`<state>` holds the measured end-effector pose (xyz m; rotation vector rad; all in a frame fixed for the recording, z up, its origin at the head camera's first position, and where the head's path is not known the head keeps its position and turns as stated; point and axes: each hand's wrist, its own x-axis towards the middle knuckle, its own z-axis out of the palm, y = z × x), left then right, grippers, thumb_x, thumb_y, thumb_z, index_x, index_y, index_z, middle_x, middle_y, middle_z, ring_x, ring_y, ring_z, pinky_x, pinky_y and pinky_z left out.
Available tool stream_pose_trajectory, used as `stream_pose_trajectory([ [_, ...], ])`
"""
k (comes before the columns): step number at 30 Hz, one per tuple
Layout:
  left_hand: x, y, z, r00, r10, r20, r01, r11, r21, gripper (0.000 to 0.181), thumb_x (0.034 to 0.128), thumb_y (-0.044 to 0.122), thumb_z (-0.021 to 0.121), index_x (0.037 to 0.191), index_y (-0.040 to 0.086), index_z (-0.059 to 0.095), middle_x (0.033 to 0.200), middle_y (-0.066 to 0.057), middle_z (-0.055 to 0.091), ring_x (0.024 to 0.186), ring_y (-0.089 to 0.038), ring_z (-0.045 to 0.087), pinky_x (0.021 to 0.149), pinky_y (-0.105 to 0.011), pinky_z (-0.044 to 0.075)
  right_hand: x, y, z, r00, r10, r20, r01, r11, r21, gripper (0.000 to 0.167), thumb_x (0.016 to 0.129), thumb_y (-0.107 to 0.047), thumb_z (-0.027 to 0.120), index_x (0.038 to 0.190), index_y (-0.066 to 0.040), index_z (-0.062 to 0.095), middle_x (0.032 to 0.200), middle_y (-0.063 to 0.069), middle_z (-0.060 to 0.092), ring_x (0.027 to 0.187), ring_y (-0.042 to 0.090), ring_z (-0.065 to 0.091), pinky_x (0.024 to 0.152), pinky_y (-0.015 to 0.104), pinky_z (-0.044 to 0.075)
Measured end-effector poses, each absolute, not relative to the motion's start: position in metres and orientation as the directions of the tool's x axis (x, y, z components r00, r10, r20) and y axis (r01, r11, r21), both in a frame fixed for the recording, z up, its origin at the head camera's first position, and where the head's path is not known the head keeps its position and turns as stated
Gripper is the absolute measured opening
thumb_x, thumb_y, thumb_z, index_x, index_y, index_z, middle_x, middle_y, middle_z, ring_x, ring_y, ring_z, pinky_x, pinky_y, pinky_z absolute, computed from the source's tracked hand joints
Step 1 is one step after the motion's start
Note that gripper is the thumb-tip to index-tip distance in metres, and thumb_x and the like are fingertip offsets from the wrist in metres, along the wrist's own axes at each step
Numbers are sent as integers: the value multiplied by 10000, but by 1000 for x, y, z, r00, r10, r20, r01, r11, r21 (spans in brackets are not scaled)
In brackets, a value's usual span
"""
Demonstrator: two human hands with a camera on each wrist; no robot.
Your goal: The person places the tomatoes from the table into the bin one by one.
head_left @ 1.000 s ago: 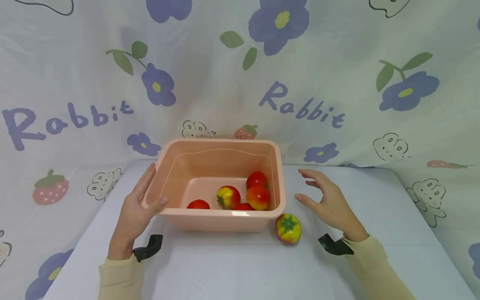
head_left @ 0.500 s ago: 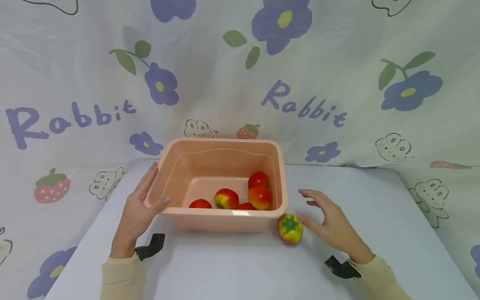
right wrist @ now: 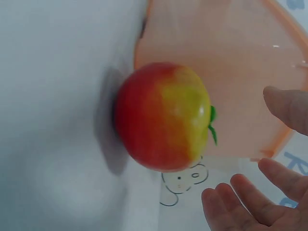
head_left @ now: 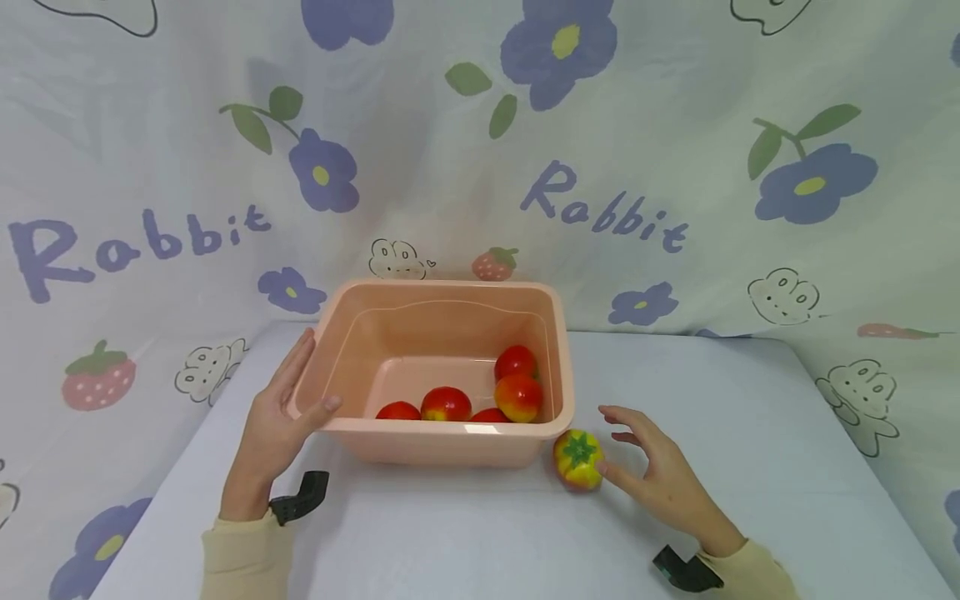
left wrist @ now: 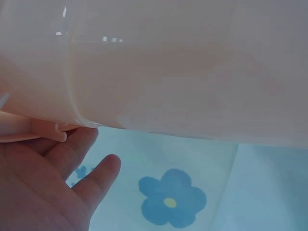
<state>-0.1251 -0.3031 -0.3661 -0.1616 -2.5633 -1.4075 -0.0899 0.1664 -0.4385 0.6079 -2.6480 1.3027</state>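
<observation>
A pink plastic bin (head_left: 442, 442) stands on the table, with several red-and-yellow tomatoes (head_left: 519, 397) inside, some partly hidden by its front wall. My left hand (head_left: 266, 437) holds the bin's left front corner, thumb over the rim and fingers along the outer side. In the left wrist view, fingers (left wrist: 72, 151) reach under the rim. One tomato (head_left: 577, 460) with a green star-shaped top sits on the table by the bin's right front corner. Just right of it is my right hand (head_left: 663, 479), fingers spread and holding nothing. The right wrist view shows this tomato (right wrist: 163, 117) apart from the fingers.
A white cloth covers the table (head_left: 450, 533). Behind it hangs a printed curtain (head_left: 420, 167) with flowers, rabbits and strawberries. Each wrist wears a black camera mount (head_left: 300, 497).
My right hand has come down and nearer, beside the tomato on the table. Inside the bin, one tomato has rolled left and turned its red side up. The left hand stays on the bin.
</observation>
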Motion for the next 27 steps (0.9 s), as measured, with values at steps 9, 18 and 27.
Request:
stream_pose_trajectory([
  [9, -125, -303, -365, -972, -8, 234, 193, 539, 820, 834, 892, 190, 746, 1593, 253, 299, 1645, 88, 257, 1457, -316, 344, 966, -68, 375, -85, 163, -455, -924, -286, 253, -368, 498, -785, 724, 792, -115, 862, 1419, -78, 502, 1418, 102, 534, 1232, 284, 534, 949, 391, 545],
  [18, -125, -304, -366, -973, -5, 232, 194, 529, 826, 829, 897, 185, 740, 1594, 254, 297, 1649, 79, 251, 1454, -313, 348, 962, -66, 380, -84, 159, -465, -955, -271, 119, -243, 491, -836, 789, 790, -267, 876, 1441, -65, 479, 1444, 85, 509, 1261, 307, 524, 962, 461, 531],
  [27, -125, -302, -365, -974, -18, 224, 178, 546, 818, 828, 895, 206, 743, 1592, 269, 301, 1644, 99, 257, 1448, -321, 359, 952, -76, 389, -86, 150, -468, -971, -233, -50, -89, 548, -832, 840, 758, -322, 895, 1453, -123, 468, 1438, 58, 502, 1257, 275, 513, 979, 444, 526],
])
